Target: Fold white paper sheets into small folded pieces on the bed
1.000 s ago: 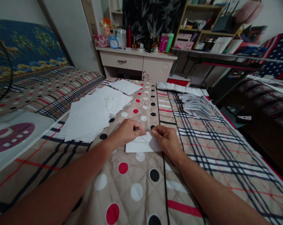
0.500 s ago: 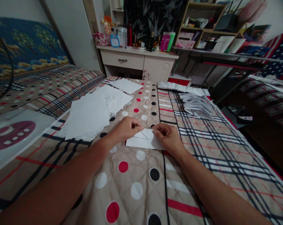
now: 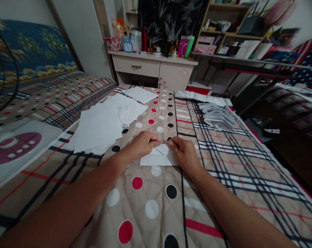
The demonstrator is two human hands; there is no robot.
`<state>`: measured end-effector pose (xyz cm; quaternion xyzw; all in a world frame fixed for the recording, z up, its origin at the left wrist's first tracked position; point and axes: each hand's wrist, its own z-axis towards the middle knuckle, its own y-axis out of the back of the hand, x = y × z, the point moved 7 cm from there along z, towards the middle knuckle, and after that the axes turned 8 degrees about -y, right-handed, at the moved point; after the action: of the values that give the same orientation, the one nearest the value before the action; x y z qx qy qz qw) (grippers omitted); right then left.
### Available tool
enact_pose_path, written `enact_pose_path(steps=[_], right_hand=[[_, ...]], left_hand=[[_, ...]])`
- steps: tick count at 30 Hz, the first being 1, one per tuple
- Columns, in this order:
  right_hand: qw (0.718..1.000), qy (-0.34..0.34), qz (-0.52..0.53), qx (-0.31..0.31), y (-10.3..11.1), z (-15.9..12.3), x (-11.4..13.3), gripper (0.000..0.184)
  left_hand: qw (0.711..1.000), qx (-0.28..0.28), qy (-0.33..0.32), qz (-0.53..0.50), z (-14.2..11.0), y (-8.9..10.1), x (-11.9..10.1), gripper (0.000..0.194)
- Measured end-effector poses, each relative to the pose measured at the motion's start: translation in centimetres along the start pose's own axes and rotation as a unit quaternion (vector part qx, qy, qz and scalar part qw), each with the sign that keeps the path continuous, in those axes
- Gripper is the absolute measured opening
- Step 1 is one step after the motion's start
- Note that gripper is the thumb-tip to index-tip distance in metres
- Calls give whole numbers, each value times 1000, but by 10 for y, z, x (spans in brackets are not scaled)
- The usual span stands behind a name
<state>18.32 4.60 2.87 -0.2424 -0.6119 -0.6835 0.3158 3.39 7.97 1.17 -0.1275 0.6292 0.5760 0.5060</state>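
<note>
Left hand (image 3: 142, 144) has shifted slightly toward the right hand (image 3: 184, 151), narrowing the gap between them. Fingers of both pinch the far edge of the folded white paper (image 3: 157, 161), centre of frame; its near edge now lies more level. Loose sheets (image 3: 97, 127), left of centre, unchanged.

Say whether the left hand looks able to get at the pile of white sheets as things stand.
Likely yes: the pile of white sheets lies close by, with only bedspread between it and the left hand, though that hand may first have to release the folded paper.
</note>
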Motion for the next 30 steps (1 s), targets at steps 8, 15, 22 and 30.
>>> enact_pose_path(steps=[8, 15, 22, 30], right_hand=[[997, -10, 65, -26, 2, 4, -10, 23], [983, -46, 177, 30, 0, 1, -10, 19], [969, -50, 236, 49, 1, 0, -5, 19], [971, -91, 217, 46, -3, 2, -14, 41]], left_hand=[[982, 75, -18, -174, -4, 1, -2, 53], [993, -9, -15, -120, -1, 3, 5, 32], [994, -27, 31, -102, -3, 7, 9, 27], [994, 3, 37, -103, -5, 1, 11, 44]])
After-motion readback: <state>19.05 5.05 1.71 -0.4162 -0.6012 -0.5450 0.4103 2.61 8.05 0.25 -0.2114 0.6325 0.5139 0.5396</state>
